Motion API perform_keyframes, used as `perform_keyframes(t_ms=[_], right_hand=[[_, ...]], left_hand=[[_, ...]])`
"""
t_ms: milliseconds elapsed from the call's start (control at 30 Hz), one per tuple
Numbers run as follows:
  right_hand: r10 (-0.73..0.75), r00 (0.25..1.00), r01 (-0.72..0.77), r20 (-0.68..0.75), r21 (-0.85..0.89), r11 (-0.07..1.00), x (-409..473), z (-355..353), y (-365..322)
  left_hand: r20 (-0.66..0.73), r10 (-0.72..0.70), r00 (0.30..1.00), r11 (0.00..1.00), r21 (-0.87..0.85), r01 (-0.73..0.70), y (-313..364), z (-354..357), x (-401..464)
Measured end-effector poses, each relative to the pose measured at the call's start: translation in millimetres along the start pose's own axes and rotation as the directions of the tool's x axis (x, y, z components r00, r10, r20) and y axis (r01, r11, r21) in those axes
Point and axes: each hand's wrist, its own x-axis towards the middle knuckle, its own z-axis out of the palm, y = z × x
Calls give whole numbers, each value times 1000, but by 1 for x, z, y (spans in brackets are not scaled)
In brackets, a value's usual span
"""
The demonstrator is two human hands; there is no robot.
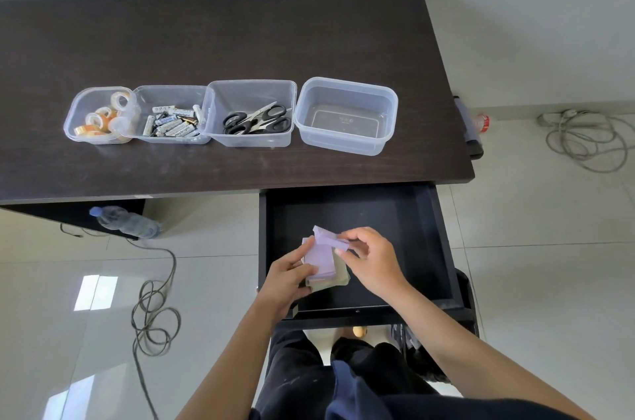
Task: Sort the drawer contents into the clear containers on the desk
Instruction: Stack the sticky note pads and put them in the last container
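Over the open drawer (405,210), below the desk's front edge, your two hands work on a stack of sticky-note pads (323,265). Your left hand (287,277) grips the stack from its left side, thumb laid across the lilac top sheet and fingers wrapped underneath. Your right hand (371,259) is closed in a pinch on a loose folded lilac note (326,236), held just above the far end of the stack and touching it. A greenish pad shows beneath the lilac pad at the stack's near right corner. The visible drawer floor around the stack is bare.

On the dark desk (240,34), four clear containers stand in a row, the first three touching side to side:
- The leftmost container (74,117) holds tape rolls (103,118).
- The second container (168,91) holds batteries (171,122).
- The third container (251,86) holds black-handled scissors (256,122).
- The rightmost container (347,89) holds nothing and stands just apart from the third.

On the floor, a plastic water bottle (125,222) lies under the desk's left part, with a coiled cable (154,320) nearer to you.
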Motion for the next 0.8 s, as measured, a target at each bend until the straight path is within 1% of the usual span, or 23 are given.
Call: perform_keyframes(t_ms=[67, 233, 300, 367, 433, 533, 667, 800], right_hand=[[-15, 1000, 15, 21, 21, 1000, -4, 0, 5], [-18, 1000, 18, 9, -31, 999, -9, 1, 9], [71, 997, -70, -22, 65, 995, -8, 0, 4], [178, 983, -165, -50, 192, 967, -7, 0, -1], [238, 968, -211, -79, 250, 945, -4, 1, -4], [299, 952, -273, -72, 250, 929, -2, 4, -6], [277, 959, -259, -54, 226, 939, -3, 1, -4], [323, 946, -312, 11, 285, 906, -2, -8, -4]], left_hand=[[10, 13, 1000, 1000, -9, -13, 1, 2, 0], [52, 44, 998, 998, -38, -42, 1, 8, -1], [63, 51, 997, 997, -55, -48, 2, 10, -1], [69, 52, 996, 997, -65, -47, 1, 11, -1], [78, 53, 996, 997, -61, -48, 1, 12, -1], [99, 70, 993, 997, -42, -66, 1, 16, -2], [109, 96, 989, 995, -36, -93, 3, 21, -3], [144, 95, 985, 994, -58, -88, 4, 24, -4]])
